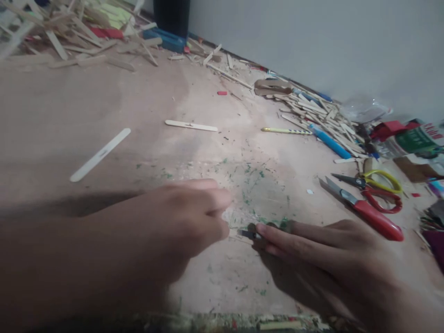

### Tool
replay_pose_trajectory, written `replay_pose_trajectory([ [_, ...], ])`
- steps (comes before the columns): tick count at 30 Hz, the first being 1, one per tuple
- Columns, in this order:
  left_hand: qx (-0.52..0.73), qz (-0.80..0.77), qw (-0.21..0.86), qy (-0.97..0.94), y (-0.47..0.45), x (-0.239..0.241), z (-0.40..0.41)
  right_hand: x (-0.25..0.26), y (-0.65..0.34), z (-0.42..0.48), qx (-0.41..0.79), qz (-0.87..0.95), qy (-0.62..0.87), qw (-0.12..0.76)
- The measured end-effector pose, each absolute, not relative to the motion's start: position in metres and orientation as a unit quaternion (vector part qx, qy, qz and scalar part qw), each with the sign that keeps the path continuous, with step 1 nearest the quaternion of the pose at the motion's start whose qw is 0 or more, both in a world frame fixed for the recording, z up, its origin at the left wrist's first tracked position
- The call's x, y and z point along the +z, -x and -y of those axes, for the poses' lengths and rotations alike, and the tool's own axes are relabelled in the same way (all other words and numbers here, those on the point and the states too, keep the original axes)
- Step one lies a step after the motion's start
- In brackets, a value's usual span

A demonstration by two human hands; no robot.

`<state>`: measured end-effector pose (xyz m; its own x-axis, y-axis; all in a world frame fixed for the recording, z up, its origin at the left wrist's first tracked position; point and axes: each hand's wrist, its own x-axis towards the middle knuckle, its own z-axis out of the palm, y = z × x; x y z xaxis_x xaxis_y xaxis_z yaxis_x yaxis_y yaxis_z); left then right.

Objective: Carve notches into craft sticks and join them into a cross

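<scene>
Hands are meeting low at the middle of the bench, right over a patch smeared with green flecks, which suggests this spot is serving as the working area. The left hand is curling into a narrow pinch, fingertips drawn together toward three o'clock, but what it is gripping is too blurred to tell. The right hand is lying flat with fingers stretched toward nine o'clock, pressing a small dark blade-like piece down against the bench, apparently to be keeping it steady between the two hands.

Tools are staying within easy reach at three o'clock of the right hand: a red-handled cutter and yellow-and-red scissors, just beside each other. Two loose craft sticks are lying apart, one at ten o'clock and one at twelve o'clock. Heaps of sticks are piling along the wall, pushed clear of the centre.
</scene>
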<state>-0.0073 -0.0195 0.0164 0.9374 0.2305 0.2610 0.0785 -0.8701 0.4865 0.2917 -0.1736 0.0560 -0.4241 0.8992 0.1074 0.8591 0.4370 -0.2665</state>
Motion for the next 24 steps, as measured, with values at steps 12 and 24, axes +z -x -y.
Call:
replay_pose_trajectory([
  [12,0.102,-0.057,0.222,-0.968,0.004,0.02,0.015,0.049,-0.296,0.19,0.137,0.803,0.56,0.152],
  [24,0.16,0.046,0.295,-0.941,0.007,0.025,0.018,0.045,-0.279,0.178,0.131,0.785,0.577,0.186],
])
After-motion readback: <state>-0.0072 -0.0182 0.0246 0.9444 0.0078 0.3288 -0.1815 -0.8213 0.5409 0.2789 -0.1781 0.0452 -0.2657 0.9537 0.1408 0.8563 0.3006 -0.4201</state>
